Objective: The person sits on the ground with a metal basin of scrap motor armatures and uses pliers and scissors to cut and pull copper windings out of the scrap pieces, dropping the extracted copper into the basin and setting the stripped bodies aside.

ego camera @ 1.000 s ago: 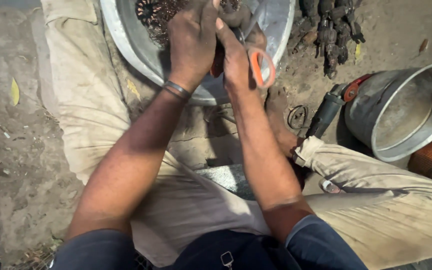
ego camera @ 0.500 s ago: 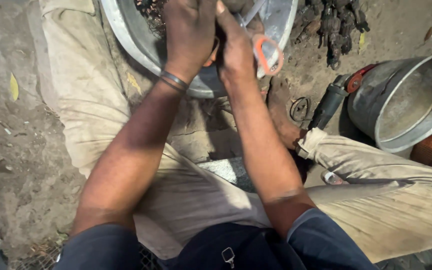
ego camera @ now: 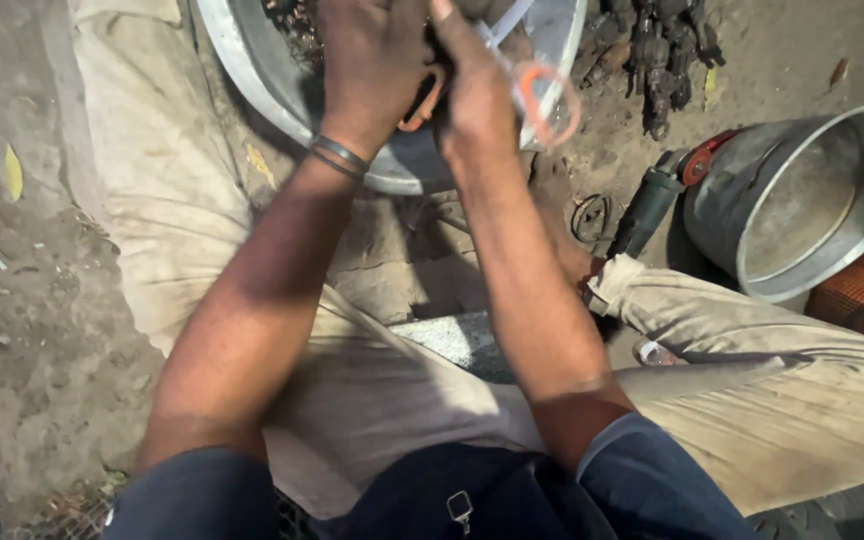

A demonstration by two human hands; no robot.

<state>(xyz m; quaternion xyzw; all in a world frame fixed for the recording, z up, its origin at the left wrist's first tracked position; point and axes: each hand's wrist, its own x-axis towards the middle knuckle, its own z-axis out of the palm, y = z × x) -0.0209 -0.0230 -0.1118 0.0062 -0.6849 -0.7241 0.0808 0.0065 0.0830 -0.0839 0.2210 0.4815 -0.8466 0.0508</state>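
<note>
Two round grey metal basins: the left hand [ego camera: 372, 60] and right hand [ego camera: 472, 85] grip orange-handled scissors [ego camera: 542, 100] over one wide grey metal basin [ego camera: 252, 80]; a second grey metal basin [ego camera: 802, 200] stands apart.

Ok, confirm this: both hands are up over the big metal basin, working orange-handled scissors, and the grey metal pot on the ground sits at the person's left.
One error: the head view shows the grey metal pot at the person's right, not left. The rest stands.

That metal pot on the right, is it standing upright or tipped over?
Tipped. The metal pot lies tilted on the ground, its mouth facing the camera and its bare inside showing.
</note>
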